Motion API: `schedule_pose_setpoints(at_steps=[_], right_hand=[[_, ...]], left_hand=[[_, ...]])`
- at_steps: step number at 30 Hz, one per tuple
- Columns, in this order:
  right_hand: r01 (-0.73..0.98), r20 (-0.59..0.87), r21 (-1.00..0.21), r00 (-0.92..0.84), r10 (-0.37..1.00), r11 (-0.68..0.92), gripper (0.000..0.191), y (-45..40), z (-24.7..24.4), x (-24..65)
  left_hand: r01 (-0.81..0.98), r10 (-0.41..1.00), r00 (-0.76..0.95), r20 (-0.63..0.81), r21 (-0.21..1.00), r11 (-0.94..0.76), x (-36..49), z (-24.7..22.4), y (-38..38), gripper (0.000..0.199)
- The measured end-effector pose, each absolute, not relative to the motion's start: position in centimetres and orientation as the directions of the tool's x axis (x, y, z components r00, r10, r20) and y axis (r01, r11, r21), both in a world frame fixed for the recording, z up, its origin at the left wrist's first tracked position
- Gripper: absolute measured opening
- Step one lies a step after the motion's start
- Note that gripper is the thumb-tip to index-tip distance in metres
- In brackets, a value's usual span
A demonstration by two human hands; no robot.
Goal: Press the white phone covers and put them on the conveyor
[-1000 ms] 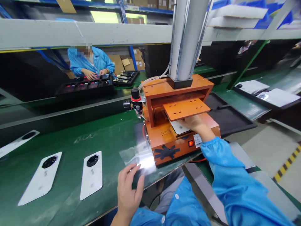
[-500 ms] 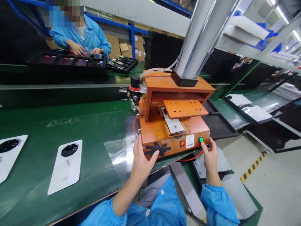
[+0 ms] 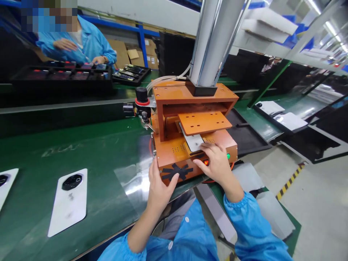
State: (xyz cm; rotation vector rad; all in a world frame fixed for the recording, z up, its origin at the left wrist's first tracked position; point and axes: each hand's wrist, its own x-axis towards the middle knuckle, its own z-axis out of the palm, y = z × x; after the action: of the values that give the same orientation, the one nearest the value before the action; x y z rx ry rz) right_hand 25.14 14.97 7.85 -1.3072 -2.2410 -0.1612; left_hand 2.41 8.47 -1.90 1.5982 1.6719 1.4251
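the white panel (image 3: 193,143) lies near the orange press's (image 3: 168,159) front edge, partly under its plate (image 3: 205,123), near end exposed so the half-open right hand (image 3: 217,165) can touch without gripping, perhaps aligning it, while the spread, empty left hand (image 3: 160,190) seemingly braces the front left corner.

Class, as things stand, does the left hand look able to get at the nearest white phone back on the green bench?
Probably yes. The left hand looks empty, at the front corner of the orange machine; only a flat clear sheet seems to lie between it and that phone back.
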Motion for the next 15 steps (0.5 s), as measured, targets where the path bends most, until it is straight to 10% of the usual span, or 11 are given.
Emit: schedule_pose_setpoints(at_steps=[4, 7, 10, 15], right_hand=[[0.800, 0.580, -0.253, -0.325, 0.747, 0.544, 0.044, 14.7, 7.0, 27.7], [0.826, 0.734, -0.457, 0.141, 0.664, 0.330, 0.051, 14.2, 4.8, 32.1], [0.645, 0.574, -0.751, 0.528, 0.625, 0.145, 0.062, 14.5, 1.8, 36.3], [0.475, 0.365, -0.873, 0.495, 0.788, 0.106, 0.073, 15.2, -1.9, 38.3]], left_hand=[[0.483, 0.898, -0.262, 0.354, 0.854, -0.195, 2.4, -2.2, 8.5, 0.096], [0.489, 0.894, -0.259, 0.365, 0.848, -0.205, 2.6, -2.4, 8.6, 0.096], [0.481, 0.882, -0.275, 0.382, 0.849, -0.218, 3.0, -2.3, 8.6, 0.095], [0.499, 0.868, -0.312, 0.386, 0.844, -0.196, 3.4, -2.0, 8.7, 0.094]])
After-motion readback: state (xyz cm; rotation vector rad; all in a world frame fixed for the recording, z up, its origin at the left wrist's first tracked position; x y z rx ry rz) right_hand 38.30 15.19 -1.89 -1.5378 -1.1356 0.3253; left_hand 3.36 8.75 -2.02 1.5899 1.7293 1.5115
